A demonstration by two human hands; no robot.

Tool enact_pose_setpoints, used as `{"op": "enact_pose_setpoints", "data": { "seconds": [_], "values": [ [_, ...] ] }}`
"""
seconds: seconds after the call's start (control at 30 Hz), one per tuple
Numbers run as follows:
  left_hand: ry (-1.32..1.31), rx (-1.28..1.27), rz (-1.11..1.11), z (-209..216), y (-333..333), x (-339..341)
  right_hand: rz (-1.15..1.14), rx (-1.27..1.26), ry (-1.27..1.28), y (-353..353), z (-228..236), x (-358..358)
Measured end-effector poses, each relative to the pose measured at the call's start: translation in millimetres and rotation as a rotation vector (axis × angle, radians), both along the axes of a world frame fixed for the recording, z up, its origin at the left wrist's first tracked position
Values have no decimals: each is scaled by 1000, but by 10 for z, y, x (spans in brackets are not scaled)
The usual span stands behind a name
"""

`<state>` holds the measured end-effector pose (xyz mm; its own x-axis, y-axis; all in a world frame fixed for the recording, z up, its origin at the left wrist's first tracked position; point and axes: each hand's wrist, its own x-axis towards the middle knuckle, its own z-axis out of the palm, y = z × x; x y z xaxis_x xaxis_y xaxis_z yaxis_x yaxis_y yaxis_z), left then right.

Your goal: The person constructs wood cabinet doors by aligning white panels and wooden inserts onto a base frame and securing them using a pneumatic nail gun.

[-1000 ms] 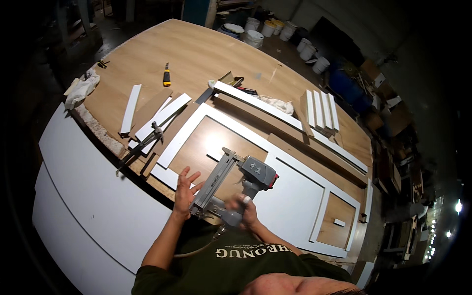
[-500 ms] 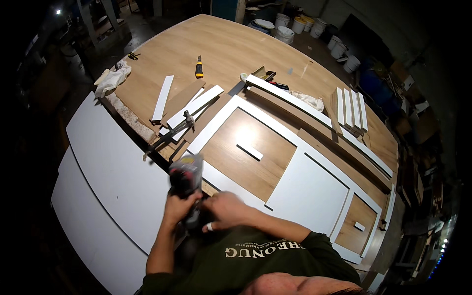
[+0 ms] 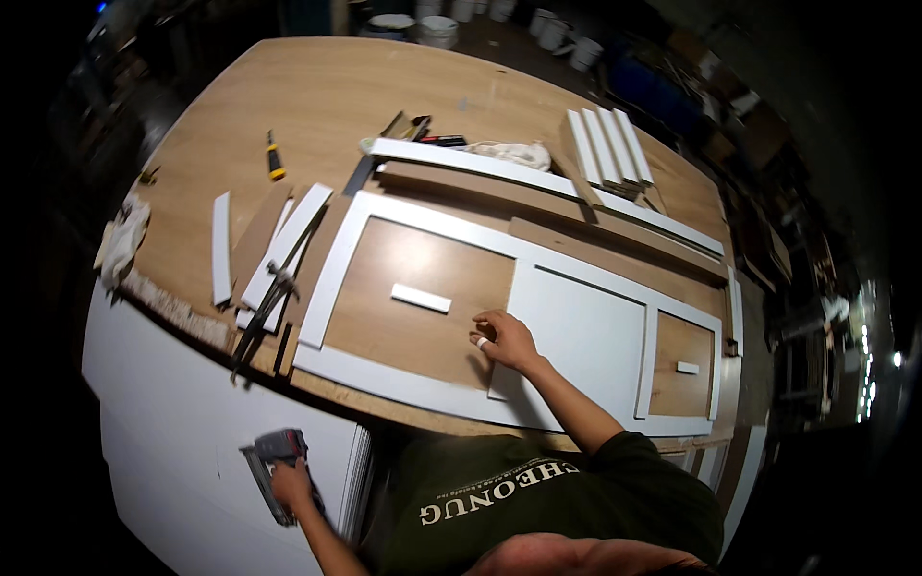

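Observation:
My left hand (image 3: 291, 487) grips the handle of a dark grey nail gun (image 3: 280, 444), which is over the white sheets at the lower left. Out above the workbench, my right hand (image 3: 509, 341) has its fingers apart and slightly bent, with nothing in them; a pale ring is on one finger. Beneath it lies a white frame (image 3: 331, 274) with wood-coloured openings and a white panel (image 3: 581, 322) to the right of the hand. Left of the hand, a short white strip (image 3: 421, 298) lies inside the larger opening, and a smaller strip (image 3: 688, 368) lies inside the right one.
Loose white strips (image 3: 222, 248) and a dark hammer-like tool (image 3: 277, 278) lie left of the frame. Beyond are a yellow-black utility knife (image 3: 276, 161), long boards (image 3: 471, 165) and stacked strips (image 3: 610, 149). White sheets (image 3: 173, 384) adjoin the bench at left; buckets (image 3: 439, 32) stand behind.
The nail gun has moved from the frame's near left edge down and left over the white sheets, still in my left hand. My right hand has left it and reached out over the frame.

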<state>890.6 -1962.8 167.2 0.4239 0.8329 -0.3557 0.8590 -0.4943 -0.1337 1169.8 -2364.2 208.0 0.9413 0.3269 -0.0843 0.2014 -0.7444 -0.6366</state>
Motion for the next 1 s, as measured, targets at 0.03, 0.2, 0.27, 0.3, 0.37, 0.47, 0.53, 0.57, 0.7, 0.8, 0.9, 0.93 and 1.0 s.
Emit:
{"op": "enact_pose_setpoints", "data": {
  "seconds": [0.03,0.2,0.27,0.3,0.37,0.47,0.53,0.57,0.7,0.8,0.9,0.93,1.0],
  "values": [
    [92,-38,-61,175,40,202,-65,51,-38,-100,-98,46],
    [-694,38,-637,669,-200,1794,-434,-44,-274,-218,-442,-42],
    [-909,-131,-927,664,-575,2721,-507,-153,-247,-173,-519,-78],
    [-895,-201,-1052,729,-904,3161,-519,-109,-212,-187,-515,-67],
    [-885,-293,-1326,742,-1531,3956,-519,-89,-167,-215,-501,-50],
    [-875,-301,-1653,567,-2314,4987,-541,-36,-209,-218,-508,-33],
    [-815,-306,-1709,336,-2757,5469,-571,17,-237,-254,-545,-55],
    [-743,-313,-1734,286,-2922,5614,-587,29,-253,-266,-513,-67],
    [-938,-46,-1593,-125,-3192,5743,-553,68,-143,-338,-487,-98],
    [-721,-31,-1544,14,-3237,5676,-561,87,-106,-338,-495,-148],
    [-919,25,-1703,-1,-3107,5645,-563,84,-112,-354,-458,-186],
    [-896,3,-1708,39,-3060,5602,-563,80,-107,-366,-446,-195],
    [-800,-120,-1662,280,-2997,5222,-561,89,-103,-350,-466,-190]
  ]
}}
